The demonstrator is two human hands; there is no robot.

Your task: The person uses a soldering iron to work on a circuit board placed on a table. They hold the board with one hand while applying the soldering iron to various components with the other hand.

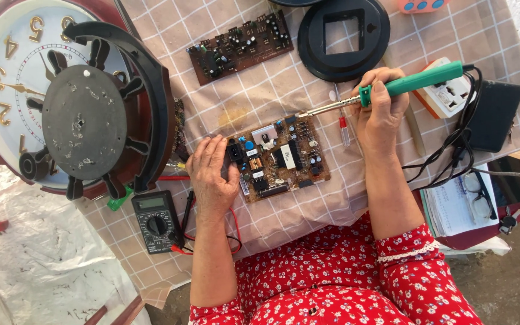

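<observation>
One circuit board (pixel 281 157) under left hand (pixel 212 174), soldering iron (pixel 392 89) in right hand (pixel 381 111)

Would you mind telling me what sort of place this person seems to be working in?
Probably a small electronics repair bench. The right hand holds a green soldering iron over a circuit board that the left hand steadies, and a multimeter lies on the checked tablecloth.

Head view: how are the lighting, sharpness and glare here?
Head view: even daylight, soft shadows; circuit board, soldering iron and both hands, left hand and right hand, sharp; top-left corner beside the clock blown out white; slight wide-angle bending at edges.
</observation>
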